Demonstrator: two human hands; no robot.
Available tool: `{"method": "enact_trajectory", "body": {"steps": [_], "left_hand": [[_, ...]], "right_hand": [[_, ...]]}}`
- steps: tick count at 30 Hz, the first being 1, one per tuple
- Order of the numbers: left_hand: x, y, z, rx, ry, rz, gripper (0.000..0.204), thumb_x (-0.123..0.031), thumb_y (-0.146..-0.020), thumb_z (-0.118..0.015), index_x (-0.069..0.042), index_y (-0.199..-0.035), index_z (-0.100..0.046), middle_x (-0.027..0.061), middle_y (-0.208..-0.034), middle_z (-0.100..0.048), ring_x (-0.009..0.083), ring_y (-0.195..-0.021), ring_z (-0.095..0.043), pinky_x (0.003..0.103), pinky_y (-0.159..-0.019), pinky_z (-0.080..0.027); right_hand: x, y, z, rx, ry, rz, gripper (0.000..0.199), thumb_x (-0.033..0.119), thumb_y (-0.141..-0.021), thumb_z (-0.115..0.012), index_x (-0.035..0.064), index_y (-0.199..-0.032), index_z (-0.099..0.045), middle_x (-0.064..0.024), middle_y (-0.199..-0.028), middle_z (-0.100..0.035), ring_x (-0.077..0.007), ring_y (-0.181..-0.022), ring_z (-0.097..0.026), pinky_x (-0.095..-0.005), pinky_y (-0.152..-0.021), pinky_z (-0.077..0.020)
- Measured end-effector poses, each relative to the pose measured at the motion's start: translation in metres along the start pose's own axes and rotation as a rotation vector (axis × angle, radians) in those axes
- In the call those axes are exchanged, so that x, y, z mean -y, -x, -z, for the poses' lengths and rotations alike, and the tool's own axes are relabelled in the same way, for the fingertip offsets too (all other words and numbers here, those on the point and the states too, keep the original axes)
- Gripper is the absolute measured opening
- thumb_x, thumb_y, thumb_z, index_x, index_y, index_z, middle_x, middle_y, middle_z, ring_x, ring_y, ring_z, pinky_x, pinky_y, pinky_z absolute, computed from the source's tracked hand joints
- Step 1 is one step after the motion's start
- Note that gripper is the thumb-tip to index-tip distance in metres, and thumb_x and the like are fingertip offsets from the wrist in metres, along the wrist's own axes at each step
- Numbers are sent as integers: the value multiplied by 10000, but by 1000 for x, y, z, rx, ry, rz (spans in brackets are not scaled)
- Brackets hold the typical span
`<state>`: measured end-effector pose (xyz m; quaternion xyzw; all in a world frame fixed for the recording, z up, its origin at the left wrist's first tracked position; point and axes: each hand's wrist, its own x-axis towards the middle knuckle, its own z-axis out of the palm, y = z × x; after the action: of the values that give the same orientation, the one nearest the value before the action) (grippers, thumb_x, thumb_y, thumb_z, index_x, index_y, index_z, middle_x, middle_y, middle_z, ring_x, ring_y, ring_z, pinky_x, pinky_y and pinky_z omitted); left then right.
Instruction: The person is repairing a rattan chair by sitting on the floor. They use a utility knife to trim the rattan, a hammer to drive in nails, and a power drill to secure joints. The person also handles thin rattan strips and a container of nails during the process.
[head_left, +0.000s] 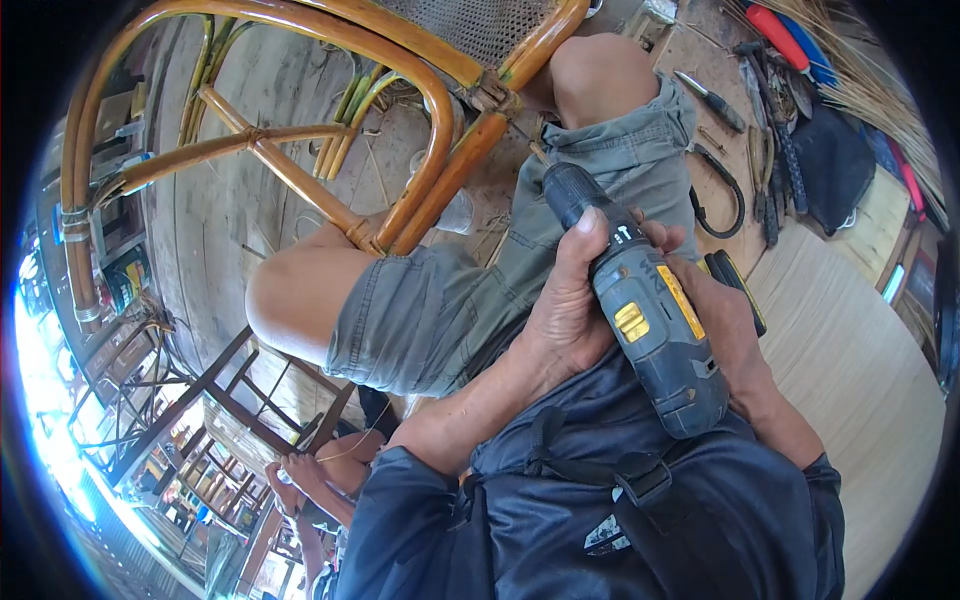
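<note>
Head view: floor is old wood boards (pixel 210 230), grey-brown, w/ bits of straw on it. A pale board (pixel 840 320) w/ a curved edge is on the R side. Tools nr it: a dark-handled pointy tool (pixel 722 112), a red handle (pixel 775 35), a black bag (pixel 835 165) & long dry strands (pixel 880 85). Lower L, the room is bright at the edge, w/ wood frames (pixel 240 410) & another person's hands (pixel 290 480) w/ a thin strand. Big shiny cane chair (pixel 300 179) is up top, by the knees. The drill (pixel 655 330), grey & yellow, is over the lap, bit aimed at a tied chair joint (pixel 492 92); can't tell if it touches. L hand (pixel 570 300) is curled on the drill's side, thumb on top. R hand (pixel 715 300) grips its handle, fingers mostly hidden. Drill has raised letters, a yellow strip & a tiny hammer sign. White shirt mark (pixel 606 537) is too small to read.
</note>
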<state>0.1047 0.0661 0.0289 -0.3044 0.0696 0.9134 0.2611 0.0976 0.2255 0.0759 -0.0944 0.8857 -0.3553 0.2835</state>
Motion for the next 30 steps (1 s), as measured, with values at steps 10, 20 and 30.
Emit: {"method": "enact_trajectory", "body": {"steps": [10,20,30], "left_hand": [[-2,3,-4,-34,-54,-28,684,-542,-776,-668,-24,-1176,-467,83,-985,-621,271,-1081,-558,443,-924,-488],[-5,-1,-4,-36,-70,-11,739,-559,-780,-648,10,-1202,-440,105,-951,-604,262,-989,-587,433,-863,-516],[-8,-7,-7,-22,-55,-7,740,-545,-793,-646,13,-1221,-416,102,-953,-604,253,-968,-583,428,-858,-517]], "right_hand": [[-7,3,-5,28,24,21,297,74,-831,-556,4,-1119,-555,-191,-933,-639,-342,-860,-644,-369,-716,-517],[-9,0,-7,-29,-9,48,355,59,-841,-549,-10,-1189,-542,-197,-1002,-643,-323,-915,-649,-356,-770,-524],[-16,-4,-9,-67,28,97,349,64,-845,-545,-15,-1185,-546,-197,-1000,-644,-315,-906,-654,-346,-763,-525]]}}
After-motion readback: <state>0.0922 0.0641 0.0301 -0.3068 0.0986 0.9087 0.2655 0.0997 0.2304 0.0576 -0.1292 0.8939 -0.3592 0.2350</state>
